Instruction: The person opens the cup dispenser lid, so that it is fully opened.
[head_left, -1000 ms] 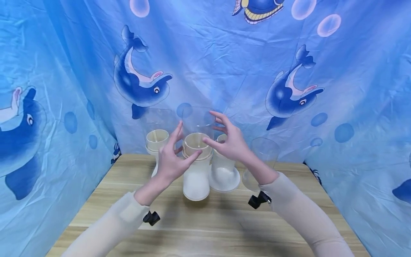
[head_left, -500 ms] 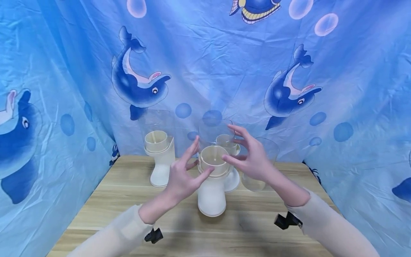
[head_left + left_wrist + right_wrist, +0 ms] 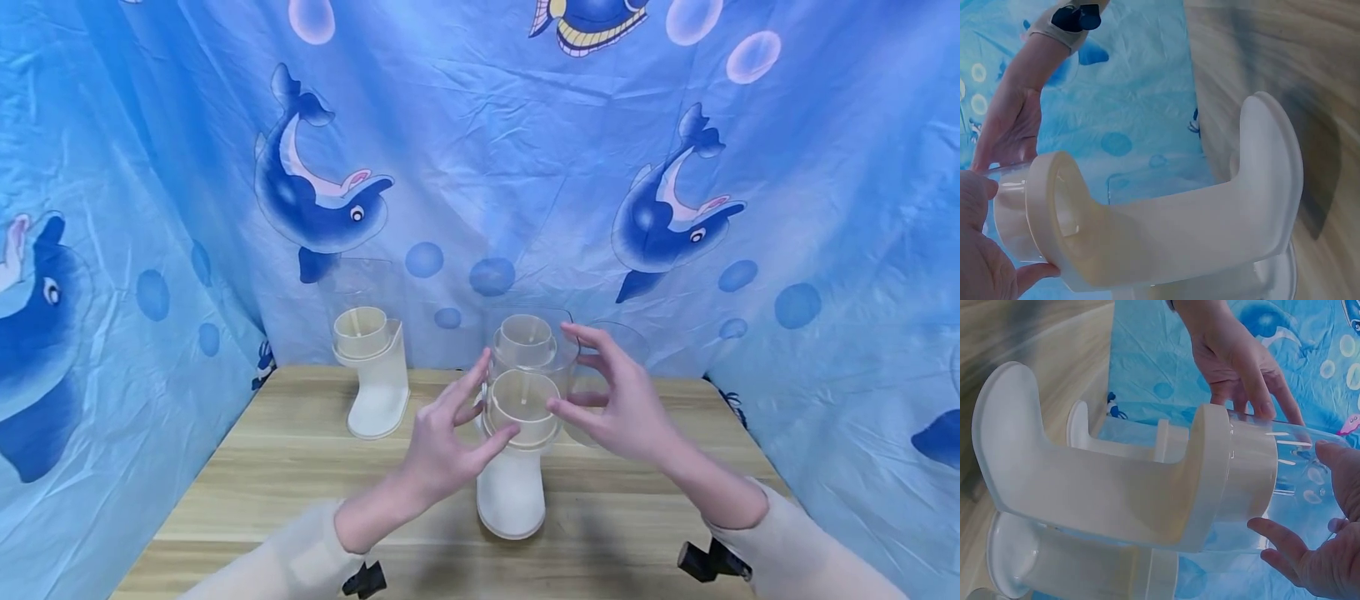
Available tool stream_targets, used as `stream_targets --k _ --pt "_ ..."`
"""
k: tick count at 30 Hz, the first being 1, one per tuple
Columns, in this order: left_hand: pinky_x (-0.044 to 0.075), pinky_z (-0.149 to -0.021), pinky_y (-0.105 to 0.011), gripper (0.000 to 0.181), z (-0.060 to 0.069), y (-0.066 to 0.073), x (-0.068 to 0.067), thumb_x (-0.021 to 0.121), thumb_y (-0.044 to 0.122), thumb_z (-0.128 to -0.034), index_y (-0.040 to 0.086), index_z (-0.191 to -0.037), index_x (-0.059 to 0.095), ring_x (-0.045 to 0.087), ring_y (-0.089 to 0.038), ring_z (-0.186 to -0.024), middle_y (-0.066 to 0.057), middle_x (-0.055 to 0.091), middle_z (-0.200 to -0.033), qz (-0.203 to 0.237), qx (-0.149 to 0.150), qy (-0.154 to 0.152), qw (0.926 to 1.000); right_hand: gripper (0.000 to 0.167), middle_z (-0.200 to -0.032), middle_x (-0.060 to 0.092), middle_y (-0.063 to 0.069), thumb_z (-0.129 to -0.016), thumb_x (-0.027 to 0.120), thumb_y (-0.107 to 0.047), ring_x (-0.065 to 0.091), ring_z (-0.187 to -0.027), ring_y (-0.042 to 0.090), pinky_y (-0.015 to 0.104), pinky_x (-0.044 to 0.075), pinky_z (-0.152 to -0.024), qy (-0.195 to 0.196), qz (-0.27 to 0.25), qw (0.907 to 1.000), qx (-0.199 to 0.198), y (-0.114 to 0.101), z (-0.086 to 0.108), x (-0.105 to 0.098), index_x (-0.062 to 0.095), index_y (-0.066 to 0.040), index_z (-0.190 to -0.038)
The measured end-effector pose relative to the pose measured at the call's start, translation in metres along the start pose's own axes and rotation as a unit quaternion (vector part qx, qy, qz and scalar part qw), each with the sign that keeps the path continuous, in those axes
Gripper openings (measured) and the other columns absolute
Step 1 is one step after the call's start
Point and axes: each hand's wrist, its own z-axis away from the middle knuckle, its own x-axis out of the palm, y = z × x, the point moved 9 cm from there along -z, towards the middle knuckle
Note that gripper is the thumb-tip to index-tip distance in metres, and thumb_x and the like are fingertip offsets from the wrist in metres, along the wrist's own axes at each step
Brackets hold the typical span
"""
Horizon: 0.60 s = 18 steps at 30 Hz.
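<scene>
A clear cylinder (image 3: 1300,487) sits on the ringed top of a white stand (image 3: 512,492) with a rounded foot. My left hand (image 3: 438,450) grips the cylinder from the left, its thumb by the white collar in the left wrist view. From the opposite side, my right hand (image 3: 626,404) holds the same cylinder, fingers and thumb curved around it. A shadow lies on the table beside the foot in the left wrist view; I cannot tell whether the foot touches the wood.
Another white stand (image 3: 377,400) with a clear top stands at the back left. Behind the held piece is a second such stand (image 3: 525,337), largely covered. A clear rounded item (image 3: 626,333) is partly hidden by my right hand. A blue cloth (image 3: 480,167) hangs behind the wooden table (image 3: 300,475).
Both hands have brought the stand and its clear cylinder to the right and nearer to me, away from the back-left stand. The other pieces stay where they were.
</scene>
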Motion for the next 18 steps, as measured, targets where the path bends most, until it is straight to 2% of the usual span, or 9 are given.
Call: stream_targets --k 2,9,13,18 --pt "0.065 -0.086 -0.031 0.095 0.004 0.0 0.002 0.092 0.003 -0.0791 0.003 -0.161 0.044 0.065 -0.041 -0.133 -0.021 0.059 -0.154 0.008 -0.005 -0.005 0.9999 0.091 -0.163 0.045 0.015 -0.081 0.091 0.0 0.061 -0.135 0.049 0.03 0.067 -0.076 0.001 0.0 1.0 0.001 0.001 0.004 0.0 0.044 -0.017 -0.158" --pt "0.064 -0.086 -0.029 0.097 0.016 -0.003 0.007 0.093 0.004 -0.0781 0.006 -0.161 0.044 0.07 -0.037 -0.125 -0.021 0.069 -0.138 0.007 0.005 -0.006 0.9999 0.093 -0.161 0.045 0.013 -0.08 0.091 0.001 0.062 -0.135 0.044 0.031 0.067 -0.078 0.004 -0.019 0.9996 0.019 0.006 0.017 0.005 0.043 -0.018 -0.157" --pt "0.065 -0.086 -0.029 0.096 0.021 -0.005 0.007 0.093 0.003 -0.0778 0.005 -0.16 0.045 0.069 -0.037 -0.125 -0.02 0.069 -0.139 0.009 0.01 -0.005 0.9999 0.092 -0.161 0.044 0.014 -0.081 0.091 -0.001 0.062 -0.135 0.045 0.03 0.067 -0.079 0.004 -0.02 0.9995 0.024 0.008 0.022 0.01 0.042 -0.018 -0.158" --pt "0.065 -0.084 -0.03 0.094 0.028 -0.007 0.008 0.093 0.003 -0.0775 0.005 -0.159 0.046 0.069 -0.04 -0.126 -0.018 0.061 -0.152 0.022 0.004 -0.004 0.9997 0.093 -0.16 0.045 0.016 -0.081 0.091 -0.001 0.061 -0.134 0.047 0.03 0.067 -0.078 0.005 -0.021 0.9996 0.018 0.008 0.028 0.013 0.042 -0.017 -0.158"
